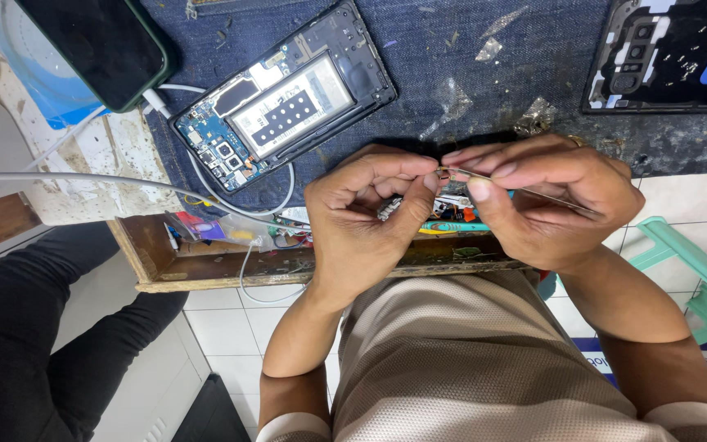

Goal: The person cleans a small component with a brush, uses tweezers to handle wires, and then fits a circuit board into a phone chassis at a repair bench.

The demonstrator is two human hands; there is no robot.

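Observation:
My right hand (546,200) pinches a thin pair of metal tweezers (525,190) whose tips point left toward my left hand (366,217). The left hand's thumb and fingers are closed around something very small at the tweezer tips; what it is cannot be made out. Both hands hover over an open wooden drawer (206,266) at the bench front. An opened phone (284,96), with its circuit board and battery bay exposed, lies on the dark denim mat (452,49) just beyond the left hand.
A second phone in a dark green case (100,41) with a white cable (59,177) lies far left. A black phone back cover with a blue pick (673,53) sits far right. Another person's dark-clothed leg (18,327) is at left; a teal stool (697,270) at right.

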